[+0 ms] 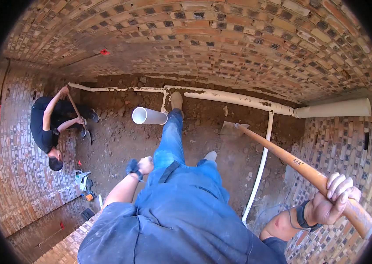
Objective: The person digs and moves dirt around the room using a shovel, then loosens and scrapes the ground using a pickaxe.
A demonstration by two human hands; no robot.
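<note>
Right hand [333,200], lower right, grips wooden-handled shovel [282,155]; blade [232,129] at dirt floor [120,147], right of center. Left hand [146,165] curled closed, center-left. Co-worker [45,127], left, holds second shovel [73,104].

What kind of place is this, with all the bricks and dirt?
It looks like a building site, maybe a room being built or fixed. There are bare brick walls, pale pipes along the rough dirt floor, and a long-handled digging tool in the person's right hand.
</note>
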